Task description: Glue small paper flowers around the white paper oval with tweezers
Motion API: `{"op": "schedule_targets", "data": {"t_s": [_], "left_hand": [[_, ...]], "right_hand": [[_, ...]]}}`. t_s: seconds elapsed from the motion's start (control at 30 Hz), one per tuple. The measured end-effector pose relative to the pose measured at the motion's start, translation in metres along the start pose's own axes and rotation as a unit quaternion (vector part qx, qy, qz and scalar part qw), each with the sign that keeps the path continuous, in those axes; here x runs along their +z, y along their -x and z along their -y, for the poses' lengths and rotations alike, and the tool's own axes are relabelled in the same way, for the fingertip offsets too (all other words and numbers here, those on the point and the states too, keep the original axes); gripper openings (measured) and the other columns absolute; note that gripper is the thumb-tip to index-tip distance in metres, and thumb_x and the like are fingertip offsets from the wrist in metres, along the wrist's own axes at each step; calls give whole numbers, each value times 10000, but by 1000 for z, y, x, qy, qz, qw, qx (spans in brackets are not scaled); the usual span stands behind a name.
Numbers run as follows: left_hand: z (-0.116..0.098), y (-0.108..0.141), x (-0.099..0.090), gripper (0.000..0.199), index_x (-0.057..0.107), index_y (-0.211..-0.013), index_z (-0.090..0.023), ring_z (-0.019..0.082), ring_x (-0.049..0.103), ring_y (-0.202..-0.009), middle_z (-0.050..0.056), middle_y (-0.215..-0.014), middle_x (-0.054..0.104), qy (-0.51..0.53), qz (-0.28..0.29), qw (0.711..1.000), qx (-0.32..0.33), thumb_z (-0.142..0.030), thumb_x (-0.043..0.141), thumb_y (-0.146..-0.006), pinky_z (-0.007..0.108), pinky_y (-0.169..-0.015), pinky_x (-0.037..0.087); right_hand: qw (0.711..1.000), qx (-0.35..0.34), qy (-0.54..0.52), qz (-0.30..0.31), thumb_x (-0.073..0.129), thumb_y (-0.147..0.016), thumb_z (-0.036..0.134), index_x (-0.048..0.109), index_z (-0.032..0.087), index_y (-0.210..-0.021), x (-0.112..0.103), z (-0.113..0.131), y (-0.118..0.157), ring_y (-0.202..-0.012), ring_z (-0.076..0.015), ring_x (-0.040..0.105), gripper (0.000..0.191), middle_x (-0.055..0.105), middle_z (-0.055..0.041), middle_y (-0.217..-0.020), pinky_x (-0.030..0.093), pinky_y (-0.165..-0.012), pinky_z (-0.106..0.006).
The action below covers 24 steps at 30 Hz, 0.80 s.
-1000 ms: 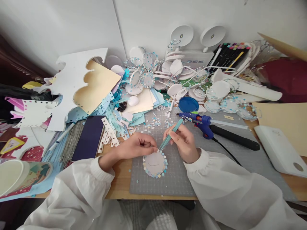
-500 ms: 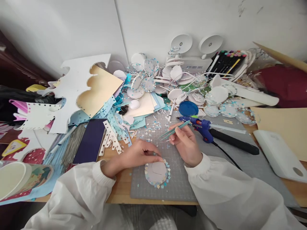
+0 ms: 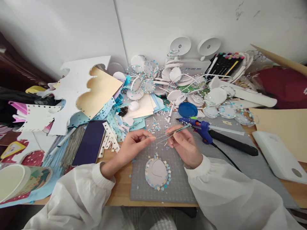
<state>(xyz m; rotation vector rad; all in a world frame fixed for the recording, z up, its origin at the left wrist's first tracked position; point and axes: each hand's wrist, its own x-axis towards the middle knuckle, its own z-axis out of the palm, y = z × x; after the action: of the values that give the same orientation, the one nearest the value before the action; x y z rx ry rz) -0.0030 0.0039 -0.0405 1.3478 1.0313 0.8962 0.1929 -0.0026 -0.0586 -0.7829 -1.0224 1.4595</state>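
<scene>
My right hand (image 3: 185,145) is closed around green tweezers (image 3: 184,127), whose tips point left. Facing it, my left hand (image 3: 134,145) has thumb and forefinger pressed together close to those tips. Whatever lies in that pinch, if anything, is too small to make out. Below both hands, a round white disc (image 3: 156,173) rests on the grey cutting mat (image 3: 181,188). Small blue, white and cream paper stars ring its edge, and a curved line shows on its face. More loose paper stars (image 3: 154,127) lie scattered beyond the hands.
A blue glue gun (image 3: 202,129) with its cord lies right of my right hand, near a blue lid (image 3: 187,110). Finished-looking white discs (image 3: 217,95) pile up at the back. Paper sheets, a dark blue box (image 3: 89,143) and a cup (image 3: 14,180) stand left.
My left hand has lifted off the disc's upper edge and moved up towards the tweezers. The tweezers have shifted slightly down and left. The disc now lies untouched.
</scene>
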Motion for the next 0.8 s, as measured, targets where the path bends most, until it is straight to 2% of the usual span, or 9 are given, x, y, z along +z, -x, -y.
{"op": "schedule_targets", "data": {"t_s": [0.4,0.57,0.67,0.8], "left_hand": [[-4,1,-1,275,509,-811,-154,54,212,-476,-84,-541,293,40,44,998,-15,-416,565,-875,196,-442,156],[-5,3,-1,284,482,-814,-163,56,207,-460,-89,-528,291,33,60,997,-24,-431,541,-886,201,-429,145],[-3,3,-2,260,484,-831,-168,55,195,-447,-93,-513,285,50,58,997,-27,-414,543,-889,206,-425,130],[-1,0,-3,259,446,-736,-171,60,199,-455,-87,-513,265,118,28,993,-13,-349,504,-914,213,-441,153]], "right_hand": [[999,-23,49,5,665,-814,369,682,246,-908,2,-2,0,-539,-99,462,156,588,-17,-798,374,-457,-257],[998,-27,46,21,650,-838,334,693,263,-922,0,-4,1,-537,-106,462,118,571,3,-687,364,-468,-253],[998,-26,47,24,658,-831,329,699,255,-904,-1,-5,1,-531,-99,463,113,591,-3,-721,364,-473,-258],[999,-8,16,-31,680,-796,394,674,247,-855,-4,-2,-2,-514,-87,435,158,590,1,-745,352,-456,-248]]}}
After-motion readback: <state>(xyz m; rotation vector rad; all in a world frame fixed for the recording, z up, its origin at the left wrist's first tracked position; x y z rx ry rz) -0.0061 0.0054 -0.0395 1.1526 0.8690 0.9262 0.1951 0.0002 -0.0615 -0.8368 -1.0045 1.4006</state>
